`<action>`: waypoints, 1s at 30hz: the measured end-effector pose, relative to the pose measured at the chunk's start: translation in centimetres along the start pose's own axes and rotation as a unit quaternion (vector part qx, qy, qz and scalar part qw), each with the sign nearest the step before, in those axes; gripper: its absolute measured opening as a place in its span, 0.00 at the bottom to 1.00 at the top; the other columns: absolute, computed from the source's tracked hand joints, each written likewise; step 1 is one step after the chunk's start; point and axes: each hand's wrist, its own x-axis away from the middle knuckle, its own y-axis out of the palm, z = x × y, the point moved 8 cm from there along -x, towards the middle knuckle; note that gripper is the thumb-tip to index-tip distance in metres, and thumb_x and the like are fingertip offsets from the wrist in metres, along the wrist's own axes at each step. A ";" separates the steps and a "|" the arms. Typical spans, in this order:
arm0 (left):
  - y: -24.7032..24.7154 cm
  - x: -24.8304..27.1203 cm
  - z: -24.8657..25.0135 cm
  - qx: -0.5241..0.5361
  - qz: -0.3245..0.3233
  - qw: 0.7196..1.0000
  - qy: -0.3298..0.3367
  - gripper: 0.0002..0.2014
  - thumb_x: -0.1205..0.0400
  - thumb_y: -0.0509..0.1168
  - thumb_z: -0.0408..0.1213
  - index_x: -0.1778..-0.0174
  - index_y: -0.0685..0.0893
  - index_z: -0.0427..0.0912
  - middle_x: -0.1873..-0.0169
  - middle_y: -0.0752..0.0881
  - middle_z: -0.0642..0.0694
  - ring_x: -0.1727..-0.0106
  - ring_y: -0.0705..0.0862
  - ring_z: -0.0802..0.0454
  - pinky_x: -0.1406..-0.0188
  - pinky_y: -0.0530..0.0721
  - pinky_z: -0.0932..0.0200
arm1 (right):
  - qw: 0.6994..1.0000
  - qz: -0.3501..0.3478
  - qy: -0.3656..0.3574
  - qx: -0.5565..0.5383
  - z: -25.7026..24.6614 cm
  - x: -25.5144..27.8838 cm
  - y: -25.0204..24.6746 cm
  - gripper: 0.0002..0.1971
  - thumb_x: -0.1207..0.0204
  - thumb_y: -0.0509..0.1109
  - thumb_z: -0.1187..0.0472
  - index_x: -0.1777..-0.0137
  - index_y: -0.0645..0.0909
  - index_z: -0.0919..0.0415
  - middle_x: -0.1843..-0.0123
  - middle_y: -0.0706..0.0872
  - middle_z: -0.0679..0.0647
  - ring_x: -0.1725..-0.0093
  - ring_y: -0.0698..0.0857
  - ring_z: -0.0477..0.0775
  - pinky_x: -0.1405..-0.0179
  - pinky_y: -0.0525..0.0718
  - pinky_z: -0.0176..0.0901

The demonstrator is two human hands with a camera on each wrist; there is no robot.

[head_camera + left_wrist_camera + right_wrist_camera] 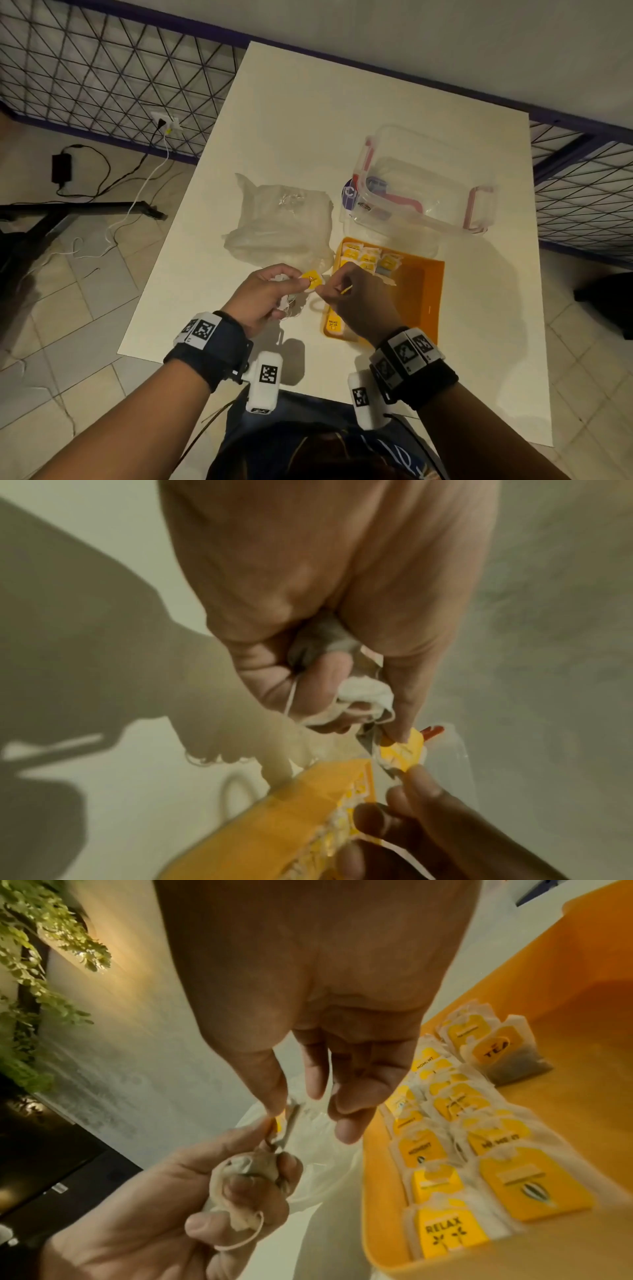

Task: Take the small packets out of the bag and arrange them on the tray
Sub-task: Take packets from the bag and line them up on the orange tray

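My left hand point(274, 294) hovers just left of the orange tray point(421, 301) and grips a crumpled bunch of white tea packets point(356, 693) with strings. Its thumb pins one packet with a yellow tag point(311, 279) that sticks out of the bunch. My right hand point(342, 291) meets it from the right, thumb and forefinger pinching that packet's edge point(289, 1114), with the other fingers loose. Several yellow-tagged packets point(462, 1139) lie in rows along the tray's left side. The clear plastic bag point(284, 219) lies slumped on the table beyond my hands.
A clear lidded container point(424, 185) with red clips stands behind the tray. The right half of the tray floor point(414, 284) is bare. The white table point(342, 113) ends close to my body; cables lie on the floor at the left.
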 end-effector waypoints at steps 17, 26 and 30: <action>4.8 1.1 2.7 -0.100 -0.011 0.991 0.086 0.04 0.24 0.77 0.34 0.57 0.91 0.46 0.73 0.81 0.51 0.75 0.73 0.56 0.75 0.70 0.64 | 0.984 0.060 -0.001 -0.169 0.0 -0.7 -2.6 0.05 0.21 0.73 0.61 0.48 0.89 0.55 0.51 0.88 0.53 0.57 0.91 0.54 0.62 0.92 0.51; 5.8 1.1 4.1 -0.095 -0.069 0.986 0.116 0.23 0.21 0.73 0.32 0.34 0.85 0.62 0.69 0.83 0.57 0.73 0.77 0.60 0.78 0.72 0.63 | 0.986 -0.005 -0.009 -0.166 0.4 -0.6 -5.0 0.04 0.22 0.74 0.67 0.54 0.85 0.57 0.65 0.89 0.52 0.72 0.86 0.37 0.74 0.81 0.27; 6.4 0.3 4.2 -0.126 -0.033 0.984 0.119 0.07 0.22 0.76 0.37 0.49 0.90 0.49 0.71 0.83 0.56 0.74 0.77 0.58 0.75 0.72 0.63 | 0.990 0.039 0.001 -0.138 1.2 -0.8 -6.2 0.04 0.25 0.77 0.62 0.55 0.84 0.58 0.67 0.89 0.53 0.74 0.85 0.37 0.75 0.78 0.25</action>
